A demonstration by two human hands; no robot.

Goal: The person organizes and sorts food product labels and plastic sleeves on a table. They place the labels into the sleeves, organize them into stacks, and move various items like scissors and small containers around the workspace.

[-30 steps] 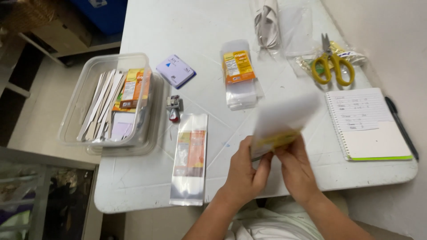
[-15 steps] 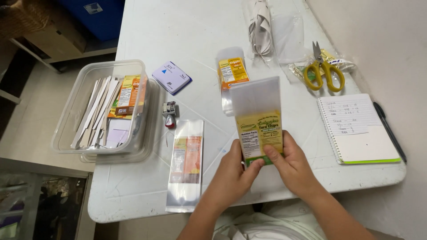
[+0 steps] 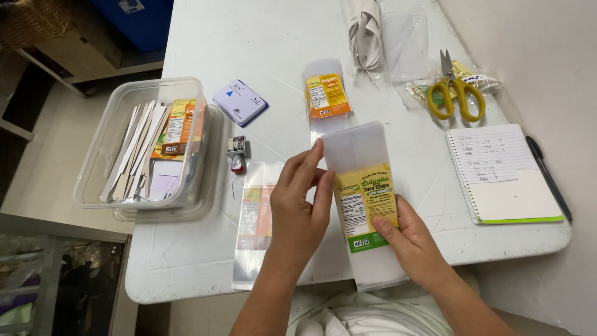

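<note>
Both hands hold a clear plastic pouch [image 3: 360, 155] with a yellow and green label, flat over the near edge of the white table [image 3: 261, 43]. My left hand [image 3: 298, 211] grips its left edge, fingers pointing up along the side. My right hand [image 3: 410, 239] pinches the lower right part, thumb on the label. A second clear pouch with an orange label [image 3: 255, 218] lies on the table partly under my left hand. A third labelled pouch [image 3: 326, 96] lies further back.
A clear plastic tub [image 3: 112, 180] of flat packets and labels stands at the left. A small blue and white card [image 3: 240, 102] and a small clip [image 3: 237, 149] lie near it. Yellow scissors [image 3: 457, 93], a spiral notebook [image 3: 504, 174] and a pen [image 3: 547, 177] are on the right.
The pouch, tilted and blurred a second ago, now lies flatter and lower over the table edge. My left hand has slid up its left side; my right hand holds lower.
</note>
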